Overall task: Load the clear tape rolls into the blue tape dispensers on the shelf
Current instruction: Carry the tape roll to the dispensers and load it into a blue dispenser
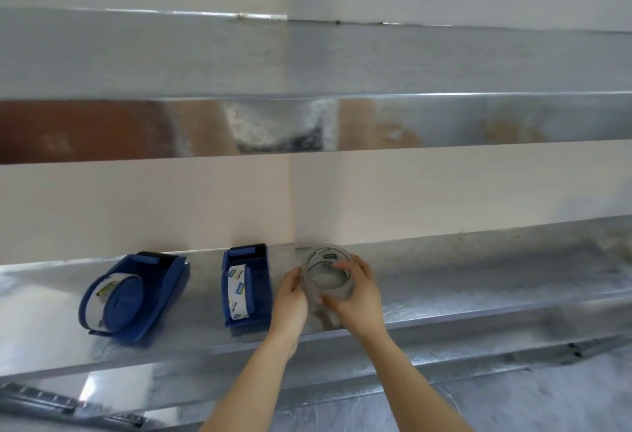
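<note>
Fingers of both hands curl round a clear tape roll, held just above the shelf.

The right hand wraps the roll's right side with a fingertip hooked over its top rim, and the left hand pinches its lower left edge. The roll looks to be at the readying stage, gripped and turned before fitting. The next move probably calls for carrying it left and seating its core on a hub. Just left of the hands, the middle dispenser stands upright with a white labelled strip in its well; whether that is a whole roll I cannot tell. Further left, the left dispenser lies on its side, a roll already round its hub.
</note>
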{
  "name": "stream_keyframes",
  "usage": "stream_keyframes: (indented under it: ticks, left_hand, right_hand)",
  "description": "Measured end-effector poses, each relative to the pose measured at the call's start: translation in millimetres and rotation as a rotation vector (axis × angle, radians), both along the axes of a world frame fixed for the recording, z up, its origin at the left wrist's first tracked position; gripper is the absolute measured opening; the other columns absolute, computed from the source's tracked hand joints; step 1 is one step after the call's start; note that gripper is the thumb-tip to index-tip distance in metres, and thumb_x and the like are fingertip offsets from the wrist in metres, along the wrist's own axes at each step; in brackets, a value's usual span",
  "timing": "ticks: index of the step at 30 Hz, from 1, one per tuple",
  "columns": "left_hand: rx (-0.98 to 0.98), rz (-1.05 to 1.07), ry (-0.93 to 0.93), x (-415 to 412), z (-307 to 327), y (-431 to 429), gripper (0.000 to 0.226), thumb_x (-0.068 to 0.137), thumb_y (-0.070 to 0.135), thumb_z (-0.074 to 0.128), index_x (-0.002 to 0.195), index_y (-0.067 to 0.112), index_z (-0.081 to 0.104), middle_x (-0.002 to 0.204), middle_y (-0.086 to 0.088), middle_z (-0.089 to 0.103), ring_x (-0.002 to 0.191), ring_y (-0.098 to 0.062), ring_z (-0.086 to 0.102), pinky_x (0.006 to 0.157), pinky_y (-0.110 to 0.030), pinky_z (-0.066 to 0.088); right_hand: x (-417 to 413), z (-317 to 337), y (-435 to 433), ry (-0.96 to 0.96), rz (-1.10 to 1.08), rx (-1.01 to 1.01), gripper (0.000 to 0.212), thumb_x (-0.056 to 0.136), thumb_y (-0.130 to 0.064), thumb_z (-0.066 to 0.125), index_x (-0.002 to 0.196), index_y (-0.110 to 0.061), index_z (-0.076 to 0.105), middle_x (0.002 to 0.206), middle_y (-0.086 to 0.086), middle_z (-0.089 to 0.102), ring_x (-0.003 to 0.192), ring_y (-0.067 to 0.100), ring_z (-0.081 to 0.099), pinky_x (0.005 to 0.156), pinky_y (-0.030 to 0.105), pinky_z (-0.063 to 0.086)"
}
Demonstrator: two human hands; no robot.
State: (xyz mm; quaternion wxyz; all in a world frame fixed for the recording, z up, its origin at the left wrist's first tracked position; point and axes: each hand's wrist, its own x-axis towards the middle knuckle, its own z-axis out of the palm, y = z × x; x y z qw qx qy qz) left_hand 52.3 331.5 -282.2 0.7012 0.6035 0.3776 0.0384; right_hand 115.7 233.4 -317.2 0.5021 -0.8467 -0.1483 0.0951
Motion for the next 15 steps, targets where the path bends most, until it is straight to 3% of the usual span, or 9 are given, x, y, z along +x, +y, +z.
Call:
stream_keyframes:
  ticks: [2, 4, 6, 8, 9, 11, 12, 14, 15]
  left_hand:
    - [0.007, -0.033, -0.011, 0, 2, 1, 0.037, 0.093, 0.008, 0.040, 0.124, 0.018, 0.056, 0.119, -0.006, 0.065, 0.108, -0.021, 0.061, 0.100, -0.043, 0.049]
    - [0.017, -0.072, 0.001, -2, 9, 1, 0.040, 0.093, 0.005, 0.037, 0.123, 0.022, 0.056, 0.127, -0.007, 0.062, 0.114, -0.020, 0.059, 0.103, -0.040, 0.046]
    - [0.035, -0.099, 0.032, -4, 18, 2, 0.052, 0.094, 0.001, 0.031, 0.142, 0.021, 0.037, 0.150, -0.004, 0.039, 0.135, -0.021, 0.041, 0.111, -0.036, 0.036]
    - [0.092, -0.128, 0.019, -8, 30, 2, 0.059, 0.095, 0.000, 0.027, 0.150, 0.019, 0.018, 0.157, 0.001, 0.022, 0.143, -0.018, 0.025, 0.116, -0.032, 0.025]
    - [0.140, -0.145, -0.017, -10, 35, 2, 0.058, 0.095, 0.000, 0.027, 0.149, 0.019, 0.018, 0.155, 0.004, 0.023, 0.142, -0.014, 0.025, 0.114, -0.027, 0.023]
    - [0.241, -0.155, -0.095, -15, 43, 6, 0.054, 0.095, 0.000, 0.029, 0.146, 0.019, 0.029, 0.145, 0.011, 0.035, 0.135, -0.007, 0.033, 0.106, -0.018, 0.024]
    - [0.299, -0.132, -0.126, -17, 46, 10, 0.051, 0.095, 0.001, 0.032, 0.142, 0.019, 0.037, 0.143, 0.010, 0.042, 0.131, -0.007, 0.039, 0.103, -0.016, 0.027]
    - [0.400, -0.021, -0.196, -26, 52, 23, 0.042, 0.094, 0.003, 0.039, 0.130, 0.020, 0.053, 0.131, 0.006, 0.056, 0.120, -0.009, 0.051, 0.096, -0.014, 0.036]
    - [0.432, 0.049, -0.230, -31, 55, 31, 0.037, 0.093, 0.003, 0.042, 0.121, 0.020, 0.059, 0.122, 0.004, 0.062, 0.113, -0.010, 0.056, 0.092, -0.015, 0.041]
  right_hand:
    - [0, 2, 0, 0.009, 0.011, -0.007, 0.057, 0.063, -0.009, 0.080, 0.114, -0.021, 0.058, 0.137, -0.001, 0.040, 0.122, 0.015, 0.049, 0.087, 0.005, 0.038]
    - [1, 5, 1, 0.023, 0.031, -0.017, 0.059, 0.063, -0.010, 0.080, 0.116, -0.020, 0.057, 0.139, 0.000, 0.039, 0.127, 0.016, 0.046, 0.090, 0.009, 0.037]
    - [0, 11, 1, 0.055, 0.057, -0.021, 0.061, 0.064, -0.010, 0.080, 0.119, -0.022, 0.055, 0.145, 0.003, 0.037, 0.140, 0.016, 0.031, 0.097, 0.015, 0.034]
    - [-2, 18, 1, 0.042, 0.064, 0.023, 0.058, 0.067, -0.003, 0.075, 0.116, -0.027, 0.054, 0.146, 0.003, 0.039, 0.146, 0.011, 0.015, 0.094, 0.003, 0.029]
    - [-4, 23, 3, 0.028, 0.046, 0.070, 0.055, 0.068, 0.001, 0.071, 0.113, -0.027, 0.054, 0.144, 0.001, 0.041, 0.146, 0.007, 0.014, 0.089, -0.005, 0.028]
    - [-12, 39, 10, 0.002, -0.001, 0.171, 0.049, 0.072, 0.005, 0.064, 0.108, -0.026, 0.057, 0.139, -0.007, 0.040, 0.135, -0.008, 0.030, 0.084, -0.006, 0.032]
    - [-17, 46, 15, -0.009, -0.013, 0.209, 0.046, 0.074, 0.004, 0.062, 0.106, -0.029, 0.058, 0.139, -0.010, 0.039, 0.126, -0.012, 0.038, 0.089, 0.000, 0.036]
    - [-27, 58, 29, -0.023, 0.003, 0.237, 0.043, 0.076, -0.004, 0.062, 0.102, -0.038, 0.059, 0.139, -0.012, 0.044, 0.123, -0.002, 0.044, 0.100, 0.018, 0.041]
    - [-32, 61, 36, -0.027, 0.034, 0.234, 0.041, 0.077, -0.007, 0.061, 0.103, -0.038, 0.060, 0.137, -0.012, 0.048, 0.124, 0.002, 0.044, 0.102, 0.020, 0.039]
